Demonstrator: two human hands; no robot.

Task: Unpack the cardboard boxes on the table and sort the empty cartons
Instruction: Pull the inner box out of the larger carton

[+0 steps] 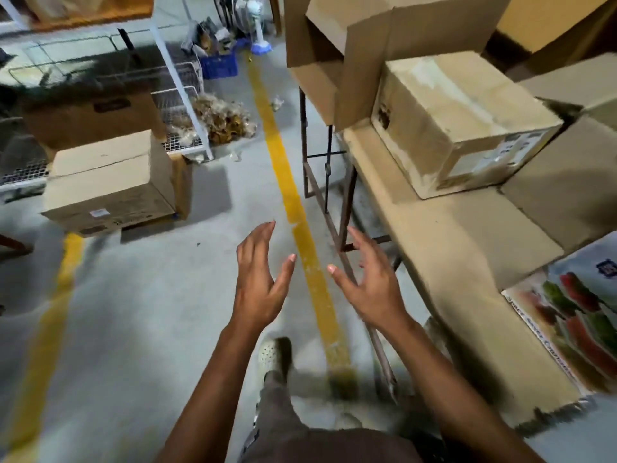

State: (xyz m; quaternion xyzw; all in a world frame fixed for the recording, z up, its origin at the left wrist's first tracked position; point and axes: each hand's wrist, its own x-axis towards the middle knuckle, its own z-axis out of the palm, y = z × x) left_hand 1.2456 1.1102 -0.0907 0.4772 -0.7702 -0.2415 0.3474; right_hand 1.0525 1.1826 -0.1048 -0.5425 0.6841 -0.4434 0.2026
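Note:
My left hand point(260, 279) and my right hand point(370, 282) hang open over the grey floor, palms facing each other, holding nothing. To their right stands the table point(444, 248), covered in brown cardboard. A taped, closed cardboard box point(464, 118) sits on it. Behind that box an opened carton point(360, 51) stands with its flaps hanging out over the table's far end. A printed box with red and green shapes point(574, 315) lies at the table's near right. More brown cartons point(574, 182) fill the right edge.
On the floor at left sit a closed cardboard box point(110, 185) and a darker carton point(93, 118) behind it, beside a white wire rack point(180, 105). A yellow floor stripe point(300, 212) runs between my hands. My shoe point(275, 355) is below. A blue crate point(218, 65) stands far back.

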